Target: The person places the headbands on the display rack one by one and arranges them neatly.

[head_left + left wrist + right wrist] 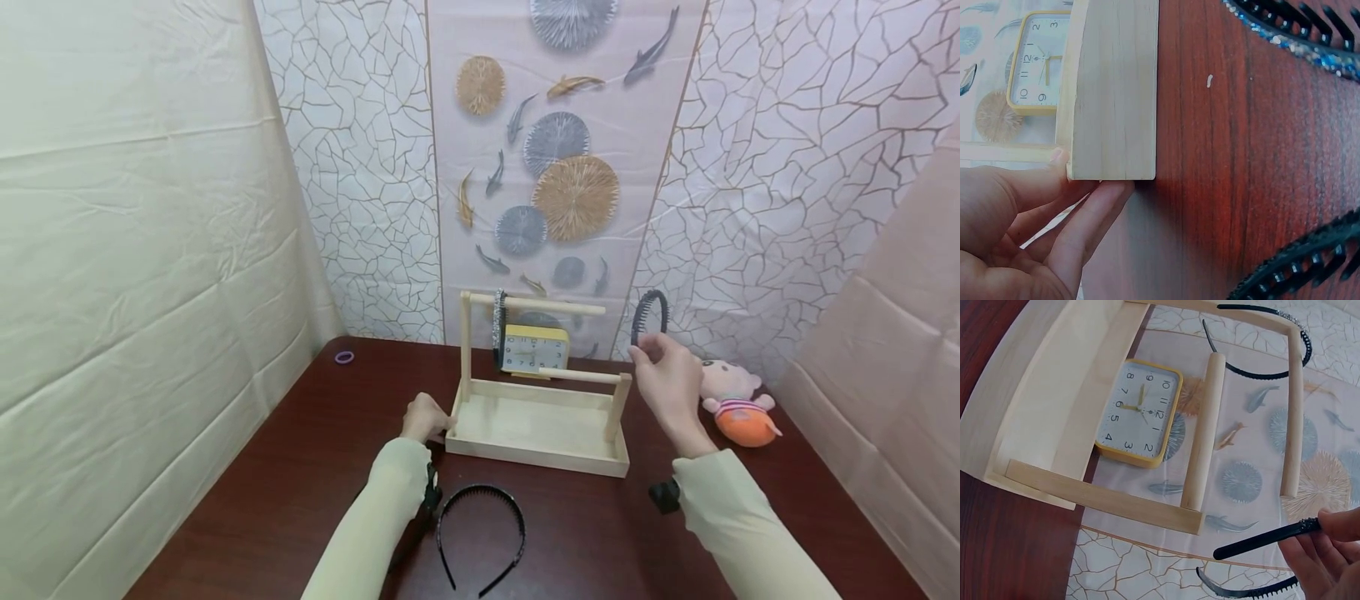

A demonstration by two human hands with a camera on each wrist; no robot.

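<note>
A pale wooden tray stand (536, 457) with two horizontal bars, one higher than the other, stands on the table. My left hand (424, 418) holds its front left corner, thumb at the rim and fingers against the end, as the left wrist view shows. My right hand (670, 382) pinches a black toothed headband (1260, 542) in the air, right of the stand and apart from both bars. Another headband (496, 329), with silvery glitter, hangs on the upper bar near its left post. A third headband (522, 523) lies on the table before the stand.
A yellow-framed clock (534, 348) stands behind the stand. A plush toy (742, 412) lies at the right, beyond my right wrist. A small purple ring (344, 357) rests at the table's back left. Patterned cloth (375, 192) hangs behind the table.
</note>
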